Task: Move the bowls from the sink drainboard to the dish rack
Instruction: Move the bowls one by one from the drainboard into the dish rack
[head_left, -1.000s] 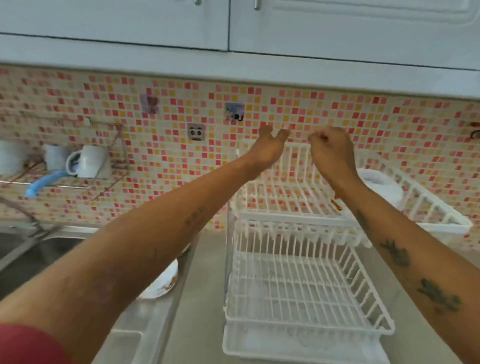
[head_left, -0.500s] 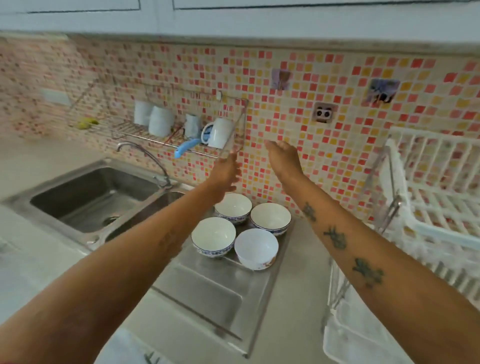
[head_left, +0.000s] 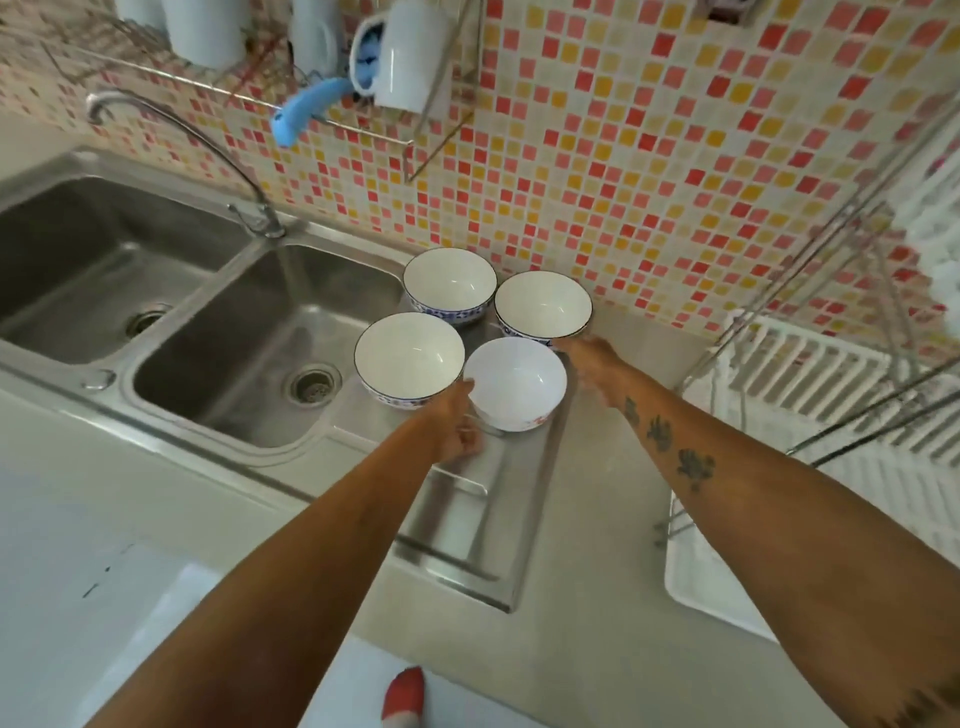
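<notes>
Several white bowls stand on the steel drainboard (head_left: 467, 519). Three have blue-patterned sides: back left (head_left: 450, 283), back right (head_left: 543, 306) and front left (head_left: 409, 358). The front right bowl (head_left: 514, 382) has a red pattern. My left hand (head_left: 457, 423) grips its left side, thumb at the rim and fingers curled low. My right hand (head_left: 592, 364) is at its right side, fingers stretched out and blurred, fingertips just under the back right bowl. The white dish rack (head_left: 831, 374) stands at the right edge.
A double steel sink (head_left: 249, 338) with a curved tap (head_left: 171, 130) lies to the left of the bowls. A wire wall shelf holds white mugs (head_left: 410, 57) and a blue handle (head_left: 306, 111). The rack's white drip tray (head_left: 696, 582) lies under my right forearm.
The view swung from the dish rack left and down to the drainboard. Both hands dropped from in front of the tiled wall to either side of the front right bowl.
</notes>
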